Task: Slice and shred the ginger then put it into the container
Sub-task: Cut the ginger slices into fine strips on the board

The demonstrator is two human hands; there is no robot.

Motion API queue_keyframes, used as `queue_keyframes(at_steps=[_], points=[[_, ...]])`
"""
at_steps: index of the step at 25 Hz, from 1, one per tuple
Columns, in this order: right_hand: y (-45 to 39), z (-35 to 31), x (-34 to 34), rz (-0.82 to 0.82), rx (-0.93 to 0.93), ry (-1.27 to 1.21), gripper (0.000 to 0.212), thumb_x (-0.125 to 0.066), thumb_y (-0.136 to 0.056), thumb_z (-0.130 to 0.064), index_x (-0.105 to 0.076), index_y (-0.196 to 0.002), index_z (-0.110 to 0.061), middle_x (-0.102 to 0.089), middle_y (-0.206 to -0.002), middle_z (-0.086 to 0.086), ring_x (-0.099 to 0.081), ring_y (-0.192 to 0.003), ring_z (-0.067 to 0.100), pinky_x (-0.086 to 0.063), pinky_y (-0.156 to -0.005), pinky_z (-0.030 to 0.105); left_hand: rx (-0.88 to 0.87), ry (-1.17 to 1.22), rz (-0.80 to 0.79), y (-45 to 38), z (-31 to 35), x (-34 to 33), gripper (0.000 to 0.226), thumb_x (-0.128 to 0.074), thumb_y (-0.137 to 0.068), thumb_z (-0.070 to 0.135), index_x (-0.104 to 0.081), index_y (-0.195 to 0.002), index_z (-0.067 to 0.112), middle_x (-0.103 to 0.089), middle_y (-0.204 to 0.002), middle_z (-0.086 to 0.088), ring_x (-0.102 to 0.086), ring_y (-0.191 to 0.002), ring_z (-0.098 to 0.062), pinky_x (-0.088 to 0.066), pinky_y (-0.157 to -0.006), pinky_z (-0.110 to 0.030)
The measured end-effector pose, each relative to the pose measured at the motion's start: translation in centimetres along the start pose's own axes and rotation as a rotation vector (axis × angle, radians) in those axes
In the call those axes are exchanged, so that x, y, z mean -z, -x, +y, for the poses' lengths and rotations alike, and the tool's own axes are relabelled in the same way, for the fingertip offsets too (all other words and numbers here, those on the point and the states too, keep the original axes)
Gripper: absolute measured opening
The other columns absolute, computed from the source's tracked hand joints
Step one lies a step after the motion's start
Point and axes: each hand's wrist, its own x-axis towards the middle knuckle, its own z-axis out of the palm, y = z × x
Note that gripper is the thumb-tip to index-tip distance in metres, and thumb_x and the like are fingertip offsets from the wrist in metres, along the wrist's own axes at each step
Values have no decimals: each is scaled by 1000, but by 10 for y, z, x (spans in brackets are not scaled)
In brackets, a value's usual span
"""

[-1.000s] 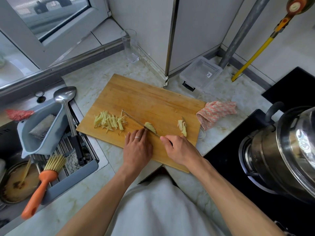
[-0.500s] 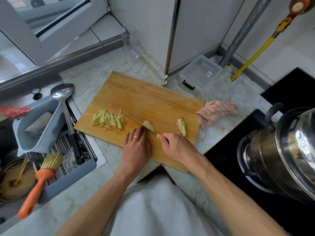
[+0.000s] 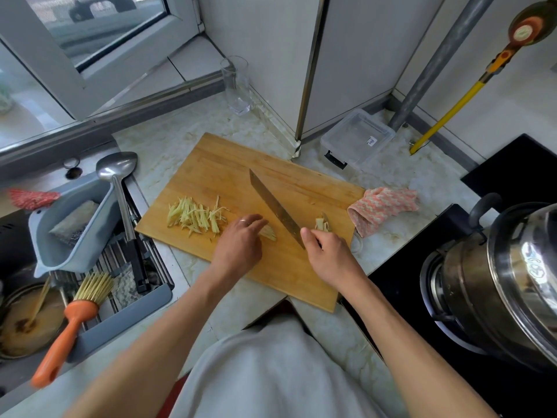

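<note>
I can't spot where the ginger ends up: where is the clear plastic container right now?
The clear plastic container sits on the marble counter, beyond the far right corner of the wooden cutting board, against the white wall panel beside the grey pipe.

Daylight comes through a window [image 3: 99, 28] at the upper left, above a pale marble tabletop [image 3: 168, 140]. White wall panels [image 3: 355, 55] meet in the corner, where a grey pipe [image 3: 437, 64] runs up. A sink [image 3: 18, 236] lies left, a black stove [image 3: 401, 297] right.
</note>
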Motion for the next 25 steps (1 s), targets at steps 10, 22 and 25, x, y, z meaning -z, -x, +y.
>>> queue_keyframes(at_steps=[10,22,25], points=[[7,-2,-14,8,-136,-105,51,-37,-106,-43,-39,-66,-13,-45,-59,1,-42,-57,16,-31,-54,33,-69,-223,-422,-51,8,25,24,-57,-88,6,-64,-110,14,-58,-102,-6,-61,-88,-23,-50,-67,-29],[-7,-16,-39,-37,-129,-237,55,-36,-104,-50,-46,-68,-10,-53,-63,7,-48,-54,21,-39,-55,33,770,1194,6,3,-31,58,15,-62,-87,-16,-64,-87,-1,-65,-90,-19,-70,-78,-29,-62,-74,-31],[-11,-21,-44,-47,-124,-238,59,-36,-104,-51,-48,-74,-1,-53,-63,9,-47,-54,22,-40,-54,34,796,1138,13,8,-43,65,13,-68,-84,-13,-65,-92,-5,-67,-90,-23,-71,-73,-25,-61,-70,-27]])
